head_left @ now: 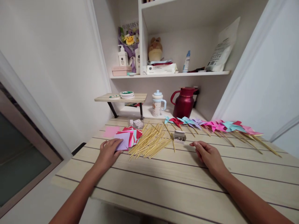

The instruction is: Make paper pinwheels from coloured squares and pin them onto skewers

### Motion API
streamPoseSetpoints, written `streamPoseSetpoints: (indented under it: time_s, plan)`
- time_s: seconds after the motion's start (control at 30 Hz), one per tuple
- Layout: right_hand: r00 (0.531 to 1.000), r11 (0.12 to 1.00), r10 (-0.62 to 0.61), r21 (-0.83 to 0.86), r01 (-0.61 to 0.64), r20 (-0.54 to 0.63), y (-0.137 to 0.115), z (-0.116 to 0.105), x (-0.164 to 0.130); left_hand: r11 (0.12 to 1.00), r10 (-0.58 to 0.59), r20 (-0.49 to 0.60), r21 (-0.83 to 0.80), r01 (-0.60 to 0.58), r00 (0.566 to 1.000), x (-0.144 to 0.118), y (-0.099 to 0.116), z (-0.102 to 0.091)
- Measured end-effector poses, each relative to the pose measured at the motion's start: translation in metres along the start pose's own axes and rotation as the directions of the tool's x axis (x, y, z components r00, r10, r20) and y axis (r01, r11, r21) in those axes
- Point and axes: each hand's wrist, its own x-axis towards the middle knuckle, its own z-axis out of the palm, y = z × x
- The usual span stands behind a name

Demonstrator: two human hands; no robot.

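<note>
the left hand [108, 151] lies with its fingers [116, 143] spread flat on the top lilac square paper sheet [123, 142] of a fanned stack of red and pink paper squares [133, 135], left of centre in the frame. the right hand [207, 154] rests on the pale wooden plank surface [163, 183], fingers loosely curled and holding nothing, below a small box of metal pins [179, 136]. a good lift would slide only the top sheet free with the fingertips, without creasing it. between the hands lies a heap of thin bamboo sticks [150, 140]; finished paper pinwheels [217, 127] line the right.
</note>
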Motion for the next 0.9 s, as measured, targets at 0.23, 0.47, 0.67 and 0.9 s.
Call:
streamPoseSetpoints:
  time_s: [0.23, 0.47, 0.67, 0.9]
  plan:
    - [0.991, 1.0, -0.001, -0.024, 0.004, 0.136, -0.0002, 0.0038, -0.0009, 0.985, -0.093, -0.008, -0.146, 0.091, 0.996, -0.0017, -0.0004, -0.0033]
    - [0.98, 0.999, -0.024, -0.036, 0.032, 0.196, -0.0006, 0.0032, -0.0009, 0.909, -0.203, 0.013, -0.37, 0.194, 0.979, 0.001, 0.001, -0.0054]
    - [0.978, 0.999, -0.015, -0.046, 0.025, 0.207, -0.0013, 0.0028, -0.0004, 0.774, -0.298, 0.066, -0.567, 0.282, 0.952, 0.0008, 0.0006, -0.0076]
    - [0.973, 0.999, -0.025, -0.034, 0.034, 0.229, -0.0042, 0.0027, -0.0007, 0.705, -0.32, 0.107, -0.637, 0.312, 0.941, 0.0004, -0.0039, -0.0065]
